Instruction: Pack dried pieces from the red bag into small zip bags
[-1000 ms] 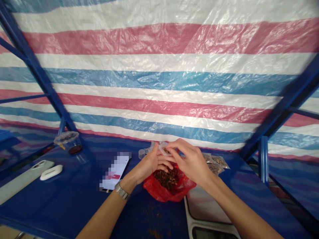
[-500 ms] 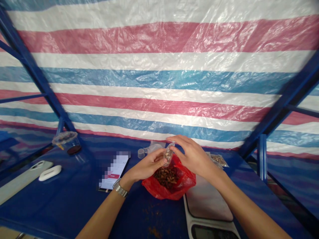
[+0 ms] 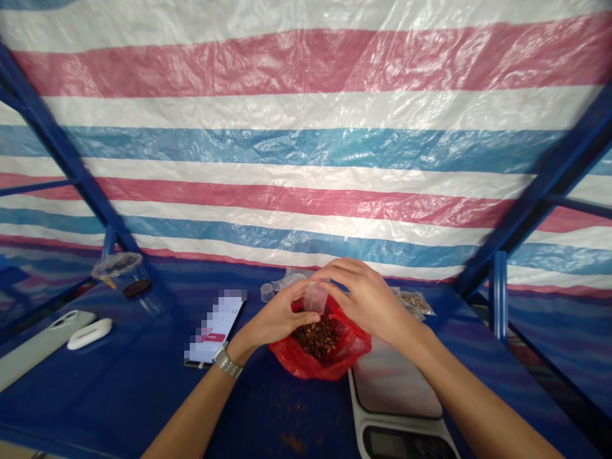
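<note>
A small clear plastic bag [image 3: 315, 298] is held above an open red bag [image 3: 301, 364] of brown dried pieces [image 3: 318, 338]. My left hand [image 3: 282, 312], a metal watch on its wrist, pinches the clear bag from the left, thumb across its lower part. From the right, my right hand [image 3: 366, 296] holds the top of the same bag between curved fingers and thumb. The clear bag looks pale, and no pieces can be made out in it. Under my right forearm stands a scale [image 3: 396, 382] with a metal plate.
On the blue table [image 3: 124, 395] a lit phone [image 3: 217, 328], a white earphone case [image 3: 90, 333], a pale green phone [image 3: 43, 347] and a cup of dark liquid [image 3: 125, 274] lie to the left. Filled clear packets [image 3: 415, 303] are behind the scale; a small cup [image 3: 267, 292] is behind my left hand.
The clear bag has gone from narrow and bunched, with light pieces showing, to wider and pale. Both hands have shifted slightly left with the view.
</note>
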Demonstrator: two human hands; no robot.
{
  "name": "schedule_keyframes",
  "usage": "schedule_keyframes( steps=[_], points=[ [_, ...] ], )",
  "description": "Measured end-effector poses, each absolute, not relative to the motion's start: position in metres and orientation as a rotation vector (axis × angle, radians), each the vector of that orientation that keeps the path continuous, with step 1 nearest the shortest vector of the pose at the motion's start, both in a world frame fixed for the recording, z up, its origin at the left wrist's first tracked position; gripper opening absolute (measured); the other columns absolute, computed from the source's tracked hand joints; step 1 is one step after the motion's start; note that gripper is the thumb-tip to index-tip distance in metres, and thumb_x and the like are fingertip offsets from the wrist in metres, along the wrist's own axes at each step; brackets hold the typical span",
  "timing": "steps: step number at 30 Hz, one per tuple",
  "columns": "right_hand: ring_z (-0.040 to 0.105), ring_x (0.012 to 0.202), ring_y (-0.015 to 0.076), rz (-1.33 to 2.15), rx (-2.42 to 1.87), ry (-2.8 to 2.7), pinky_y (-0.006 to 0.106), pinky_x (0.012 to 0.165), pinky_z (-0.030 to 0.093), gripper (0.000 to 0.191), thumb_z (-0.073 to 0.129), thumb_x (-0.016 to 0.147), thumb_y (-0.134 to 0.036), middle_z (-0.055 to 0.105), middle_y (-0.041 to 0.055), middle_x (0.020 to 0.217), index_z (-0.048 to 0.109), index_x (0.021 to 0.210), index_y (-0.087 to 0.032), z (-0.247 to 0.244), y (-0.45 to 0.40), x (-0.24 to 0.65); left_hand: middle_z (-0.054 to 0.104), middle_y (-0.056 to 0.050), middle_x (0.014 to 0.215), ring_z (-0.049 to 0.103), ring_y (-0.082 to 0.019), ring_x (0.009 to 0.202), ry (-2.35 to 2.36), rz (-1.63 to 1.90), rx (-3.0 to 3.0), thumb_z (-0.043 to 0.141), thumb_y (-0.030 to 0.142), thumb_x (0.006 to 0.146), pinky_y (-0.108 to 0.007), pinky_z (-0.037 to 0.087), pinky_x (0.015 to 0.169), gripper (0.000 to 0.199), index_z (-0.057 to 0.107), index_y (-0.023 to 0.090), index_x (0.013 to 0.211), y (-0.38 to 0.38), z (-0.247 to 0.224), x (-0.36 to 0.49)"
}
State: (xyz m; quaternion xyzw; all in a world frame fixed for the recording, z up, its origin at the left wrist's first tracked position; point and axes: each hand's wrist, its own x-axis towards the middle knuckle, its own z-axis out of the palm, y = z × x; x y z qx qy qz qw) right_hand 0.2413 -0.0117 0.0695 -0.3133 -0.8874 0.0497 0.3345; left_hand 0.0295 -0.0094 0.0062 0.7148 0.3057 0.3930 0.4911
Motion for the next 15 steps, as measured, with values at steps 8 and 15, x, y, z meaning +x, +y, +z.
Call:
schedule_keyframes(
  steps=[8,15],
  points=[
    [0.069,0.111,0.0223,0.154,-0.72,-2.395,0.043,0.1,0.051,0.03,0.058,0.102,-0.017,0.077,0.002,0.116,0.072,0.123,-0.032,0.07,-0.009,0.245,0.075,-0.008,0.111,0.069,-0.023,0.103,0.846,1.001,1.728,0.082,0.034,0.085,-0.04,0.054,0.098,0.034,0.072,0.019,0.114,-0.007,-0.003,0.031],
    [0.072,0.095,0.0233,0.048,-1.048,-2.04,0.038,0.09,0.053,0.024,0.057,0.101,-0.022,0.078,0.0057,0.109,0.073,0.119,-0.026,0.064,0.02,0.268,0.067,-0.012,0.137,0.064,-0.025,0.126,0.89,1.15,1.653,0.08,0.036,0.087,-0.042,0.05,0.11,0.061,0.055,0.025,0.142,-0.006,0.001,0.03]
  ],
)
